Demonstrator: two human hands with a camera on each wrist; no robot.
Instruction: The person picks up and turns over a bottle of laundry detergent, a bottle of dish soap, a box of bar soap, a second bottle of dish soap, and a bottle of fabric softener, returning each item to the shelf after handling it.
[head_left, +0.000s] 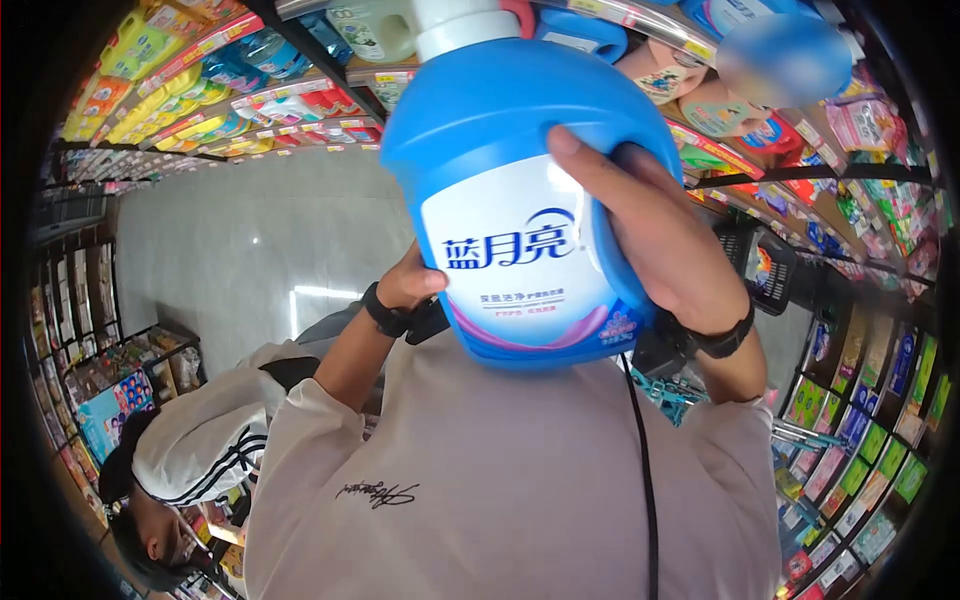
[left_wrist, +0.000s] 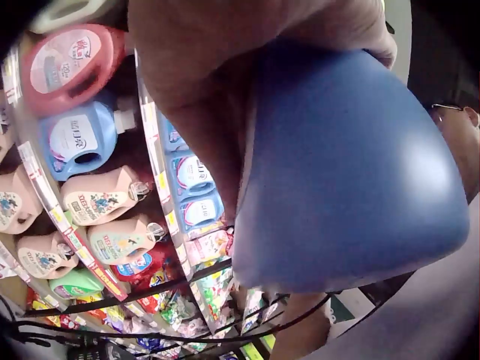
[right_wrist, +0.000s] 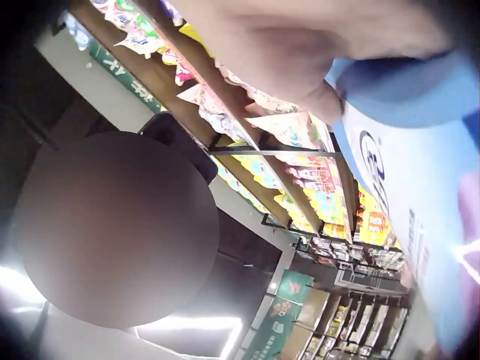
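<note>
A large blue laundry detergent bottle (head_left: 530,110) with a white cap (head_left: 460,30) is held up before the chest, its white label facing the head camera. My right hand (head_left: 680,235) grips the handle on its right side, the thumb lying across the front above the label. On the opposite side, my left hand (head_left: 408,282) holds the lower body, thumb at the label's edge and fingers hidden behind. The left wrist view has the left hand (left_wrist: 202,82) against the smooth blue bottle (left_wrist: 352,180). Close up in the right wrist view, the right hand (right_wrist: 300,52) is at the handle.
Shelves of detergent bottles (left_wrist: 112,195) stand just ahead, with price strips along their edges. Another person (head_left: 200,440) in a striped white top is at the left. A black basket (head_left: 770,265) sits to the right. Grey floor (head_left: 250,220) stretches left of the bottle.
</note>
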